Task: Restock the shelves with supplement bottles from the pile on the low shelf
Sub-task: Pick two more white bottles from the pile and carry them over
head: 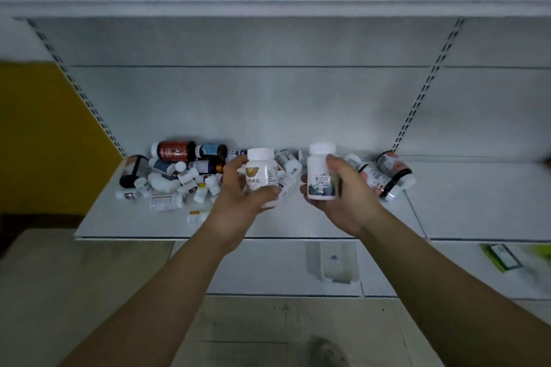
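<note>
head view: left hand (pixel 238 188) and right hand (pixel 343 197) each grip an upright white bottle (pixel 261 177).

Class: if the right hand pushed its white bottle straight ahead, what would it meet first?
Probably the toppled bottles piled just behind the right hand, then the shelf's back panel; depth is unclear.

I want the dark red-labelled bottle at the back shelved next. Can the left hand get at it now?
Probably not yet: the left hand already grips a white bottle. The red-labelled bottle lies exposed atop the pile, otherwise unobstructed.

A shop: white slotted display shelving (pixel 268 217) stocked with piled supplement bottles (pixel 179 170).
</note>
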A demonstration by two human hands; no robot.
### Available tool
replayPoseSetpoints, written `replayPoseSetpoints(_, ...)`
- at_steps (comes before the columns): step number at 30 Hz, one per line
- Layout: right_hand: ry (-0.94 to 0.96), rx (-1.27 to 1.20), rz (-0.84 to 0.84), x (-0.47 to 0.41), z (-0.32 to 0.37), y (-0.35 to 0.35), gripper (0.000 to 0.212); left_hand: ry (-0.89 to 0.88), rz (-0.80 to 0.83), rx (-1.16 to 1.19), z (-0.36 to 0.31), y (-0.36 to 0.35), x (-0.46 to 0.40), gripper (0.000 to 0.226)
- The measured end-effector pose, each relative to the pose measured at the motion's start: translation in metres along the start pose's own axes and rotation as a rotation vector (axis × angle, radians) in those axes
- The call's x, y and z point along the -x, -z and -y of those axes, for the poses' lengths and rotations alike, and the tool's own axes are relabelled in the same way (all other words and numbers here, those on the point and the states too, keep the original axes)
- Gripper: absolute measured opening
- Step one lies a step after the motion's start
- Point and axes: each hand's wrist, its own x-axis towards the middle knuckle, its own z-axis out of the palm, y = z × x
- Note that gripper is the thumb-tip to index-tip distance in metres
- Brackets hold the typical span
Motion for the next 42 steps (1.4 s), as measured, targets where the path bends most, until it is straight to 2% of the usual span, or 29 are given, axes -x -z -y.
replayPoseSetpoints(5,0.155,-0.045,-0.013,0.07,0.032,-0.041,0.039,-0.08,0.18,0.042,-0.079,-0.022,0.057,0.056)
replayPoseSetpoints(8,0.261,-0.033,-0.041,0.115,0.06,-0.051,0.03,-0.063,0.304,0.121,-0.115,-0.039,0.086,0.065)
replayPoseSetpoints(11,0.294,-0.053,-0.046,0.157,0.089,-0.052,0.033,-0.143,0.406,0.065,-0.14,-0.065,0.109,0.067)
replayPoseSetpoints(16,0.41,-0.017,-0.058,0.225,0.14,-0.028,0.031,-0.247,0.488,0.054,-0.159,-0.134,0.143,0.072)
replayPoseSetpoints(21,0.579,0.073,-0.182,0.309,0.203,0.04,0.015,-0.296,0.605,0.117,-0.157,-0.249,0.178,0.074)
replayPoseSetpoints(24,0.681,0.166,-0.251,0.364,0.241,0.09,0.014,-0.297,0.694,0.147,-0.148,-0.331,0.198,0.074)
replayPoseSetpoints(27,0.749,0.184,-0.328,0.415,0.274,0.135,0.02,-0.268,0.77,0.166,-0.14,-0.404,0.22,0.07)
replayPoseSetpoints(32,0.742,0.065,-0.396,0.474,0.319,0.202,0.031,-0.223,0.852,0.163,-0.13,-0.504,0.236,0.071)
replayPoseSetpoints(37,0.78,0.042,-0.432,0.49,0.353,0.269,0.034,-0.203,0.915,0.137,-0.114,-0.589,0.226,0.072)
replayPoseSetpoints(39,0.81,0.091,-0.435,0.49,0.369,0.299,0.041,-0.206,0.947,0.148,-0.105,-0.624,0.213,0.071)
replayPoseSetpoints(42,0.875,0.177,-0.533,0.486,0.4,0.344,0.054,-0.162,0.971,0.202,-0.091,-0.681,0.187,0.068)
